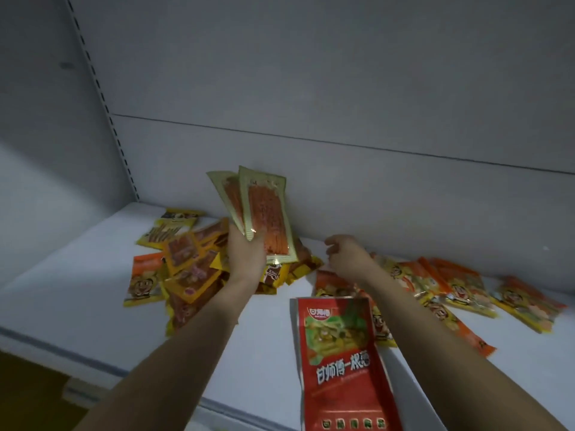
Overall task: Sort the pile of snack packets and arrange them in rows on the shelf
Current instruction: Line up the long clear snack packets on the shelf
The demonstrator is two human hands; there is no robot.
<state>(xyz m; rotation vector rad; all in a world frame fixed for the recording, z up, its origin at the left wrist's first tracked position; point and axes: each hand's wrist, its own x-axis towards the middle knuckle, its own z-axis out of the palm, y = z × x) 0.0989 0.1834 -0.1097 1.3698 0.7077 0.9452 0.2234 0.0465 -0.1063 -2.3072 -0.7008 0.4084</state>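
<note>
My left hand (pixel 245 256) grips a fan of gold-edged packets with orange strips (pixel 264 213), held upright above the pile. The pile of yellow and orange snack packets (pixel 186 262) lies on the white shelf (pixel 77 290), left of centre. My right hand (pixel 348 255) hovers just right of the pile with fingers loosely curled and nothing in it. A row of orange-yellow cartoon-face packets (pixel 451 290) lies overlapped to the right. One large red packet (pixel 339 362) lies at the shelf's front, under my right forearm.
The grey back panel (pixel 342 119) stands right behind the packets. A slotted upright (pixel 102 104) runs down the left corner. The shelf's front edge (pixel 62 349) crosses the lower left, with dark floor below.
</note>
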